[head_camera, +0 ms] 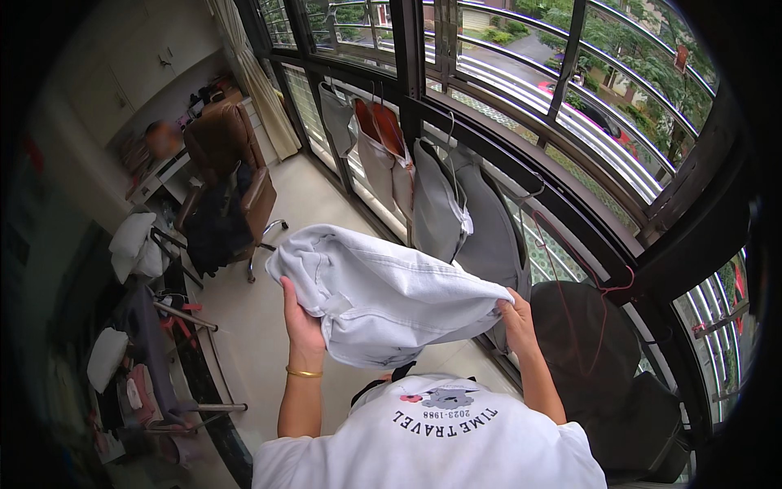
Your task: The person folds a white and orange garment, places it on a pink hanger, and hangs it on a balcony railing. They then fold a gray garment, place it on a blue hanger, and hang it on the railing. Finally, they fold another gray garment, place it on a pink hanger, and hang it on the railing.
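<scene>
A white cloth garment (391, 287), with stitched seams and a small pale tag, is stretched between my two hands in front of my chest. My left hand (302, 318), below a gold-coloured bangle, grips its left end; most of the fingers are hidden under the fabric. At the garment's right corner, my right hand (513, 312) pinches the edge between thumb and fingers. Beyond it, grey garments (437, 198) hang on wire hangers from the window rail. A pink wire hanger (602, 290) hangs bare to the right of my right hand.
A brown leather office chair (229, 165) with dark clothing over it stands at the upper left. Metal-legged furniture (201, 406) with clothes lies left. Dark covered objects (586, 342) stand by the window at right. A pale curtain (259, 85) hangs beside the window frame.
</scene>
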The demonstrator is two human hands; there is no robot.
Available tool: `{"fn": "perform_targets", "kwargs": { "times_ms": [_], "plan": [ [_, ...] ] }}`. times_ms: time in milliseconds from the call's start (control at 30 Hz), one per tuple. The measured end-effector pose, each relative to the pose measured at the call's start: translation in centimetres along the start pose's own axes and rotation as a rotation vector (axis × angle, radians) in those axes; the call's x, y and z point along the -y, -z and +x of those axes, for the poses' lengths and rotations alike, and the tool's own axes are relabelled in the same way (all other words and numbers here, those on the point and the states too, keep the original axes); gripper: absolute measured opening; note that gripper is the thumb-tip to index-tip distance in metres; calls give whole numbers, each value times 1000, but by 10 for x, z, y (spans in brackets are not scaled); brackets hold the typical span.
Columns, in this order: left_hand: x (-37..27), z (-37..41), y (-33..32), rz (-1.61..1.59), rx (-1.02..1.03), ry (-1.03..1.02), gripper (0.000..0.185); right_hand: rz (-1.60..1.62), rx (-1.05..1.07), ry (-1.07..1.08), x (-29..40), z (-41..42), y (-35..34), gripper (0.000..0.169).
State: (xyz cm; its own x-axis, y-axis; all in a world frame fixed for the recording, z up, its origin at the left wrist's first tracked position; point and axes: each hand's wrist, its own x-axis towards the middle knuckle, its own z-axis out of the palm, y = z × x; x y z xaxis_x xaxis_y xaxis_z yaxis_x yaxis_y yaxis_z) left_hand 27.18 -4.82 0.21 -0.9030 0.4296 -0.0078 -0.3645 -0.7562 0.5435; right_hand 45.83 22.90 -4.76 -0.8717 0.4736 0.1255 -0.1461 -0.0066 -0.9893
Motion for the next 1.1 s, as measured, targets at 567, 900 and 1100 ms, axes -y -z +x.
{"fn": "perform_targets", "kwargs": {
  "times_ms": [567, 900, 1100],
  "plan": [
    [42, -29, 47, -121, 69, 134, 49, 524, -247, -100, -22, 3, 51, 26],
    [-6, 22, 38, 18, 110, -69, 58, 388, 113, 51, -14, -17, 59, 34],
    [-31, 52, 20, 146, 78, 102, 65, 534, 107, -164, 35, 0, 9, 30]
  ]
}}
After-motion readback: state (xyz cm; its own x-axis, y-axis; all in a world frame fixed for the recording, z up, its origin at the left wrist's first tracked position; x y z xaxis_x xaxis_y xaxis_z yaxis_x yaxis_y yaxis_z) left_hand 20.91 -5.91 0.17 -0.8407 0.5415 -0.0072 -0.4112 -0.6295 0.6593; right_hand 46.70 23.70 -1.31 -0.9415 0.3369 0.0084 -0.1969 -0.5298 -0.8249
